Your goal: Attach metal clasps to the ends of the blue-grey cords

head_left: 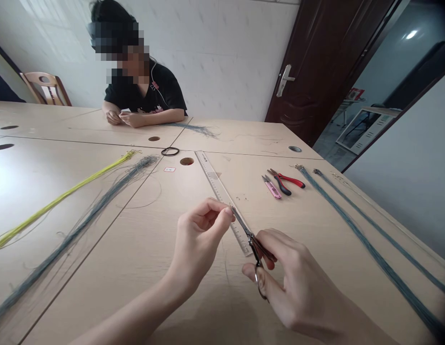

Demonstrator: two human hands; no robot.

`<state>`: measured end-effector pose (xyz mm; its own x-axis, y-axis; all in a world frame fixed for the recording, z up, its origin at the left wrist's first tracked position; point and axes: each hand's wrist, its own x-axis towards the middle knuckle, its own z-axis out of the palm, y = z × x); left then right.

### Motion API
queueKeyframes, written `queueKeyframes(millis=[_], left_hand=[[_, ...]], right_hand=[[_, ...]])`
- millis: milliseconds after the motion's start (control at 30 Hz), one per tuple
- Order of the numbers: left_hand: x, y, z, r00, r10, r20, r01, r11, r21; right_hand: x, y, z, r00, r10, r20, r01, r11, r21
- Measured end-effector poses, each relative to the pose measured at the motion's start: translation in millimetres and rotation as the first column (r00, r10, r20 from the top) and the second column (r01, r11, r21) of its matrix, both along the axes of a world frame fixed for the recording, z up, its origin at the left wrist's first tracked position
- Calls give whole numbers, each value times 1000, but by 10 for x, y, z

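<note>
My left hand (204, 232) pinches thumb against forefinger at the scissor tips. What it grips is mostly hidden; a fine thread (225, 263) hangs just below it. Small metal scissors (250, 235) are in my right hand (290, 278), with thumb and fingers in the handle loops. Their blades look nearly closed and meet the left fingertips. Beneath both hands a clear ruler (215, 184) lies slanted on the table (193, 306).
Left lie a yellow thread bundle (74, 191) and a grey-blue one (89, 220). On the right are pink thread snips (271, 188), red-and-black pliers (285, 181) and two blue-green bundles (342, 213). A black ring (170, 151) sits beyond. Across the table sits a person (146, 96).
</note>
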<state>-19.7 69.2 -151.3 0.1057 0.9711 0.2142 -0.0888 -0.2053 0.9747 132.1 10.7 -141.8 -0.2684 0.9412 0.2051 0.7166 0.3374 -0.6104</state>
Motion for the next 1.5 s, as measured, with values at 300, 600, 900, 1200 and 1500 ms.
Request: queueKeyframes(millis=[300,600,900,1200,1500], left_hand=[[3,11,-2,1000,7,-8,-7,1000,-10],[2,-2,-5,1000,-7,-25,7,1000,-5],[-15,6,10,1000,-7,18,7,1000,-6],[-18,6,42,1000,-17,-24,18,999,41],[-16,1,14,998,-28,-51,34,993,117]], right_hand=[[0,-2,3,1000,-13,17,13,1000,13],[15,-4,-5,1000,-14,21,13,1000,11],[9,-2,2,1000,-24,-14,24,999,-31],[27,-2,1,999,-19,-36,20,999,36],[42,-3,-11,1000,-13,-11,14,998,59]])
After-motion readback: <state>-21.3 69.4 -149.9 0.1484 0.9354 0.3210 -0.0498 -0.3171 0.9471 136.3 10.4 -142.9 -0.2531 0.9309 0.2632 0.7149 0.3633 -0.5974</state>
